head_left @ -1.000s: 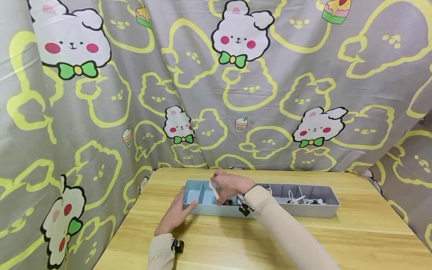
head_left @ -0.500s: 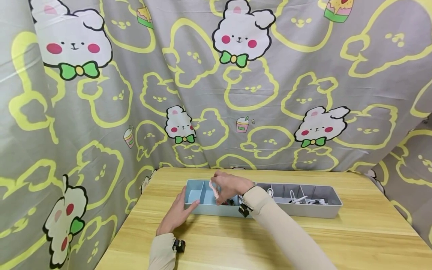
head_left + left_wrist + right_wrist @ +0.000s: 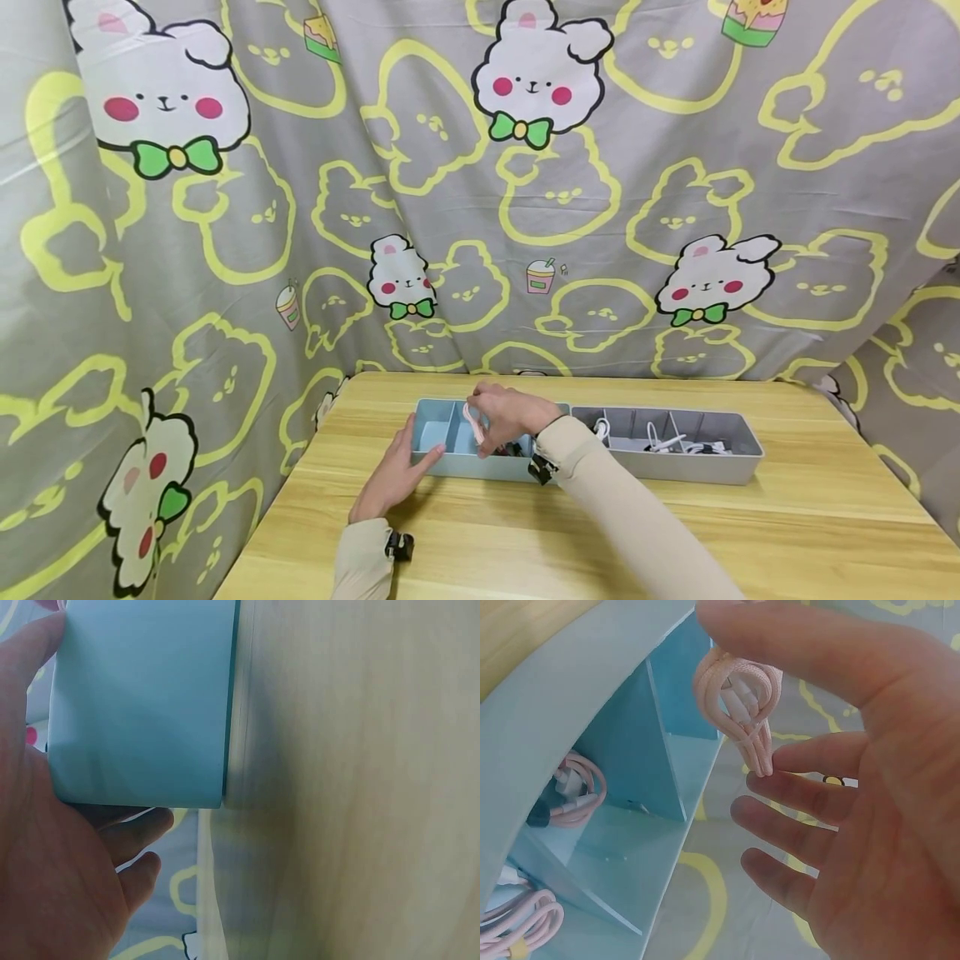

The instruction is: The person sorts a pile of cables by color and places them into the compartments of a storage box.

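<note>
My right hand (image 3: 513, 417) hovers over the light blue divided box (image 3: 472, 467), pinching a coiled pink cable (image 3: 739, 724) between thumb and fingertips. In the right wrist view the cable is folded into a loop, with pale connectors inside it. Another pink cable (image 3: 592, 801) lies in a compartment below, and a tied pale pink bundle (image 3: 529, 926) sits in a neighbouring one. My left hand (image 3: 397, 471) grips the box's left end, thumb at the front rim and fingers round the end wall. Part of the box's inside is hidden behind my right hand.
A grey divided box (image 3: 686, 469) stands end to end with the blue one on the right, holding several white cables (image 3: 662, 442). Both sit on a wooden table (image 3: 487, 542). A patterned curtain (image 3: 555, 325) hangs behind the table and along its left side.
The head view has shifted very slightly. Both hands stay in nearly the same place, the right still holding the pink cable and the left still on the blue box.
</note>
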A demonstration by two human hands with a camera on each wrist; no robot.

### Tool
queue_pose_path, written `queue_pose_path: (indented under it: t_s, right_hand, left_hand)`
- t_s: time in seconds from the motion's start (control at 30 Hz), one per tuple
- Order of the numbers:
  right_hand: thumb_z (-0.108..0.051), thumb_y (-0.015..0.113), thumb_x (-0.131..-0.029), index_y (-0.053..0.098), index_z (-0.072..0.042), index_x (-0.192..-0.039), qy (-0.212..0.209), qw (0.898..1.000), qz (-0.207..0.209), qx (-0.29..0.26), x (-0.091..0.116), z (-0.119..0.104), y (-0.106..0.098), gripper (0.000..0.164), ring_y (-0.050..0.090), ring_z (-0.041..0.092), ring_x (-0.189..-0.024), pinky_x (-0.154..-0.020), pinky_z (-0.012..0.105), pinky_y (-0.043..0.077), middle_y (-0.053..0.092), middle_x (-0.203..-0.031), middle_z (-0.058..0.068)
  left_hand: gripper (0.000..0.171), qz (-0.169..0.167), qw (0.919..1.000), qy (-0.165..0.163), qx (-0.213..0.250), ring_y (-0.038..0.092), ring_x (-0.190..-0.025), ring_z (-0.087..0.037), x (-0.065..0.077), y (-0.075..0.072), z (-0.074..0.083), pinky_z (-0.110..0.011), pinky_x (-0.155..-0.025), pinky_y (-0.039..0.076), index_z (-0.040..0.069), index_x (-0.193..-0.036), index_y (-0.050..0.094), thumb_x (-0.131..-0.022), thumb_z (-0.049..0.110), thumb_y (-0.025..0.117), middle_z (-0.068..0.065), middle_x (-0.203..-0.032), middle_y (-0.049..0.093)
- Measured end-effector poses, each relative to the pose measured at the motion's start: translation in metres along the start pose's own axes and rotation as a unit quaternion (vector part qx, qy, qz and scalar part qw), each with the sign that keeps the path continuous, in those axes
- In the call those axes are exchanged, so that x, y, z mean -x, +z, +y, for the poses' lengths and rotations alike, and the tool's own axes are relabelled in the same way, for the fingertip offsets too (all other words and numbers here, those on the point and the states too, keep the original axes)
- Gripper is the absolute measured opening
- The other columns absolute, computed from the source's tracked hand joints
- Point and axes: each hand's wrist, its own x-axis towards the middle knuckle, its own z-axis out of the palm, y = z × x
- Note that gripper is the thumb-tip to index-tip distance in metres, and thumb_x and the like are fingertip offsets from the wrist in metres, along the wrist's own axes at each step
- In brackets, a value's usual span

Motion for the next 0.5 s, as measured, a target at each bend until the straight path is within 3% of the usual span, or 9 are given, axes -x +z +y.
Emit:
queue_pose_path:
  t_s: [0.5]
  right_hand:
    - [-0.050,0.087,-0.081,0.054,-0.016,-0.149,0.005,1.000,-0.005,0.007,-0.0035,0.0006,0.0062,0.083,0.058,0.024,-0.124,-0.099,0.039,0.055,0.051,-0.148,0.005]
  left_hand:
    - [0.104,0.002,1.0000,-0.003,-0.008,0.034,-0.153,-0.044,0.0009,-0.0002,0.0004,-0.063,-0.122,0.033,0.009,-0.168,0.005,-0.098,0.068,0.054,-0.027,-0.168,0.027]
